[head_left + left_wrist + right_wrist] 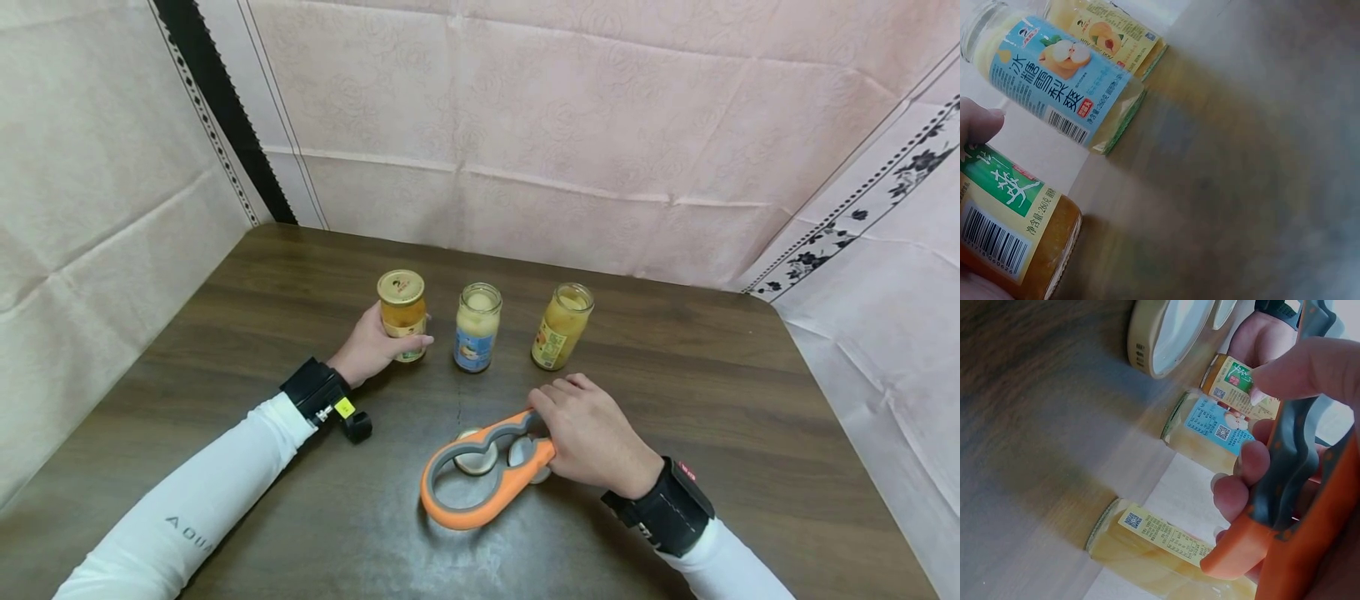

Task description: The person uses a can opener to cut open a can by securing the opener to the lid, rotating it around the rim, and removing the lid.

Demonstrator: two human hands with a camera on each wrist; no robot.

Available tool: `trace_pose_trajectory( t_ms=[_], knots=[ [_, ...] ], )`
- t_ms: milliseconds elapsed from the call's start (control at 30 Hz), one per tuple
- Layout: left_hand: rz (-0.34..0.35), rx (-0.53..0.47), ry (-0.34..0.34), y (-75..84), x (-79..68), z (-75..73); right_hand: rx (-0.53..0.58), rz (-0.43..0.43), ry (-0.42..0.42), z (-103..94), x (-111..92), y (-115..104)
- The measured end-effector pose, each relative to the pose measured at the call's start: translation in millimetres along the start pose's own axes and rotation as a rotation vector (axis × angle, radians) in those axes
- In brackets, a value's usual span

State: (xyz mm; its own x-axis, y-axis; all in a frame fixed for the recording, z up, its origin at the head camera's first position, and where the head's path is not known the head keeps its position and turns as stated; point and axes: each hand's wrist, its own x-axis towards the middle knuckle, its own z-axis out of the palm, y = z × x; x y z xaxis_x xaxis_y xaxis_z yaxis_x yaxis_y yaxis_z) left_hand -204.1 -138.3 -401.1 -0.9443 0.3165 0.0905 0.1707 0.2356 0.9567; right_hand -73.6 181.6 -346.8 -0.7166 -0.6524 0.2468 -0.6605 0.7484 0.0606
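My left hand [367,348] grips a glass jar [402,313] of amber contents with its gold lid on, standing at the left of a row of jars. The thumb lies across the front of its label. In my right hand [596,437] is an orange and grey jar opener [513,482], held by its handles, its loop pointing left and toward me. Two lids lie on the table under the opener: one lid [477,461] shows through the loop, the other lid [519,452] between the handles. The right wrist view shows a lid's [1175,337] pale inside.
A lidless jar with a blue label [474,342] stands in the middle of the row. To its right is another lidless jar [562,327] with yellow contents. The dark wood table [675,358] meets cloth-covered walls [525,125] behind and at both sides.
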Motion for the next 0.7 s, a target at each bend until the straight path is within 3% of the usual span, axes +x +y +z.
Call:
trace_pose_trajectory(
  t_ms=[367, 700],
  knots=[
    [0.013, 0.009, -0.028, 0.6, -11.5, 1.9, -0.005, -0.004, 0.033, 0.8, 0.4, 0.4],
    [0.036, 0.004, -0.047, 0.4, -17.4, 3.1, 0.004, 0.007, -0.008, -0.5, 0.0, 0.8]
  ],
)
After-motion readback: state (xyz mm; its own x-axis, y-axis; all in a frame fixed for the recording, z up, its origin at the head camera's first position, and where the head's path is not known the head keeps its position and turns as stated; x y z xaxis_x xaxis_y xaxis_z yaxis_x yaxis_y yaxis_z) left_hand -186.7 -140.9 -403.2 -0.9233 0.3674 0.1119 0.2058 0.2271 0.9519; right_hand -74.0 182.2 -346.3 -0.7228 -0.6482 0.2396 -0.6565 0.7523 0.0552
